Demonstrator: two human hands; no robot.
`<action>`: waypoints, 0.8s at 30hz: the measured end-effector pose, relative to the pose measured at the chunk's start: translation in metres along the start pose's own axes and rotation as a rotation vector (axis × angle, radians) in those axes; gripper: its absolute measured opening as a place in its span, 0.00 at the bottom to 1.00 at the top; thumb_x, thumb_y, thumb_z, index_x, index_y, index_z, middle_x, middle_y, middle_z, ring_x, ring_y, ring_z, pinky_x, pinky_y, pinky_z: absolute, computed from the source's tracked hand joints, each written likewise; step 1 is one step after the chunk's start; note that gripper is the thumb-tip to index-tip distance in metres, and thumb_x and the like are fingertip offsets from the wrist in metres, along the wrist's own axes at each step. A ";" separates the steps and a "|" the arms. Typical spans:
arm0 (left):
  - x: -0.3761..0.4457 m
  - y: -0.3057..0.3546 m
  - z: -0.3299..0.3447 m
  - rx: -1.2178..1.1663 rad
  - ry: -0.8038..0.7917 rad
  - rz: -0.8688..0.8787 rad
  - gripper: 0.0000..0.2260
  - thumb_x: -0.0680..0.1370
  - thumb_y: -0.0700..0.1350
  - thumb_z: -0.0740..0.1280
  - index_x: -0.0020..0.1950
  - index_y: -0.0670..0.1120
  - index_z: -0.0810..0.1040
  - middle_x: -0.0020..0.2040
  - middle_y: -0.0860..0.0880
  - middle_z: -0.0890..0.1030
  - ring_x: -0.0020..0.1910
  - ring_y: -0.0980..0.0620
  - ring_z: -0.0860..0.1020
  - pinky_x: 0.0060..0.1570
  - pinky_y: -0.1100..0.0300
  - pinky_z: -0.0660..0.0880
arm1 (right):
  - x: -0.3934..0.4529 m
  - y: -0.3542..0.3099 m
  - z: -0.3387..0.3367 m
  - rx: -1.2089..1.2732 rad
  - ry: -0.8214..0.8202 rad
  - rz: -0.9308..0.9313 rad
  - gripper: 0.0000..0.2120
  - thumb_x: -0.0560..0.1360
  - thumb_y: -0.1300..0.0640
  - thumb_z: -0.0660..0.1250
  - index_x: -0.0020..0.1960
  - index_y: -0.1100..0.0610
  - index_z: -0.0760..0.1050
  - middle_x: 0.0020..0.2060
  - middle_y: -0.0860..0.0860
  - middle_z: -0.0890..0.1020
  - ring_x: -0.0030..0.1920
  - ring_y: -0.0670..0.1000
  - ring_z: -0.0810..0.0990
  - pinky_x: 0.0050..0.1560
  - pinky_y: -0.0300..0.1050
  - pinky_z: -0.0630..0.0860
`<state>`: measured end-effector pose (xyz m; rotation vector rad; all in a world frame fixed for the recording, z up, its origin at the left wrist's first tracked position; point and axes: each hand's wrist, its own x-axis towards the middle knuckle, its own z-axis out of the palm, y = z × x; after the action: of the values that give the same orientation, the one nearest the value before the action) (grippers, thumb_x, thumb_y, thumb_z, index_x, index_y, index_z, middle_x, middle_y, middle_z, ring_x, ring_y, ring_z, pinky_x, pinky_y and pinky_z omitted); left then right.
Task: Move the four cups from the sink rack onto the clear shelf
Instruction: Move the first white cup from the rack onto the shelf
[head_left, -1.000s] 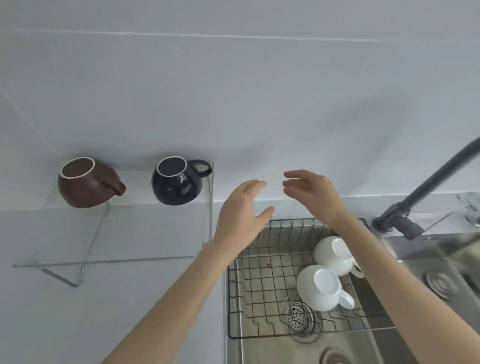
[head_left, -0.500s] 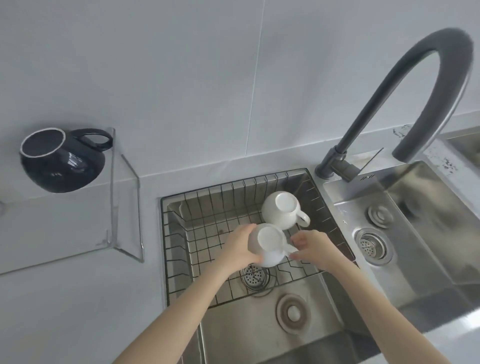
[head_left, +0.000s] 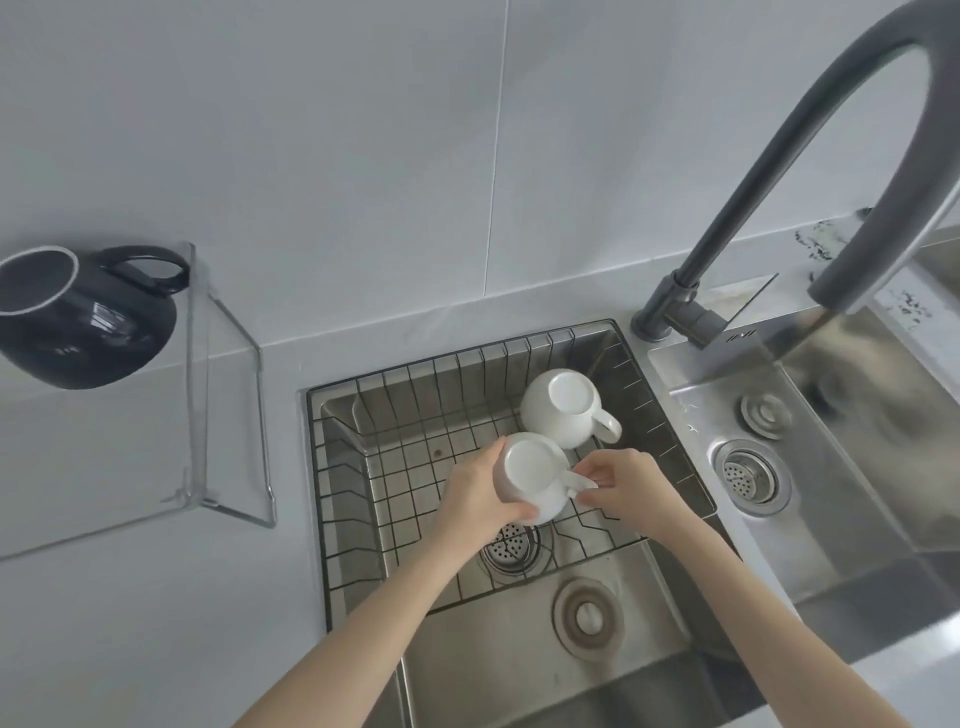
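Note:
Two white cups stand upside down in the black wire sink rack (head_left: 415, 379). My left hand (head_left: 480, 493) wraps the body of the nearer white cup (head_left: 530, 470), and my right hand (head_left: 626, 486) pinches its handle. The farther white cup (head_left: 563, 405) sits just behind it, touching or nearly touching, handle to the right. A black cup (head_left: 78, 322) rests on the clear shelf (head_left: 192, 395) at the left, handle toward the shelf's right edge. The brown cup is out of frame.
A tall dark curved faucet (head_left: 737, 197) rises at the right behind the sink. A second steel basin with a drain (head_left: 750, 475) lies to the right. Grey counter lies between shelf and sink; a tiled wall stands behind.
My hands came down from in front of the wall into the rack and closed on the nearer white cup. The view swung right and down, so the brown cup left the frame.

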<state>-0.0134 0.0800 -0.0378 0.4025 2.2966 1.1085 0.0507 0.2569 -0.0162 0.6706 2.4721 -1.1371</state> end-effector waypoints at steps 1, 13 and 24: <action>-0.001 0.003 -0.006 -0.007 0.009 0.006 0.37 0.59 0.47 0.78 0.65 0.52 0.69 0.58 0.51 0.79 0.59 0.50 0.74 0.57 0.59 0.70 | -0.001 -0.006 -0.003 0.008 0.007 -0.008 0.10 0.64 0.64 0.71 0.43 0.53 0.80 0.37 0.51 0.83 0.43 0.47 0.81 0.37 0.24 0.72; -0.061 0.063 -0.154 0.009 0.191 0.135 0.32 0.60 0.45 0.78 0.62 0.43 0.72 0.48 0.53 0.73 0.49 0.53 0.71 0.50 0.60 0.69 | -0.047 -0.157 -0.039 0.042 0.040 -0.265 0.09 0.63 0.64 0.72 0.39 0.52 0.81 0.35 0.47 0.85 0.35 0.41 0.81 0.38 0.30 0.73; -0.156 0.001 -0.317 -0.002 0.333 0.110 0.28 0.54 0.51 0.76 0.53 0.59 0.76 0.51 0.53 0.83 0.54 0.52 0.79 0.58 0.51 0.76 | -0.085 -0.315 0.049 0.068 -0.072 -0.550 0.08 0.63 0.65 0.72 0.41 0.58 0.82 0.35 0.53 0.86 0.35 0.47 0.83 0.38 0.36 0.79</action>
<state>-0.0766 -0.1922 0.1780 0.3694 2.5864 1.3154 -0.0451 0.0163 0.1884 -0.0528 2.6388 -1.4016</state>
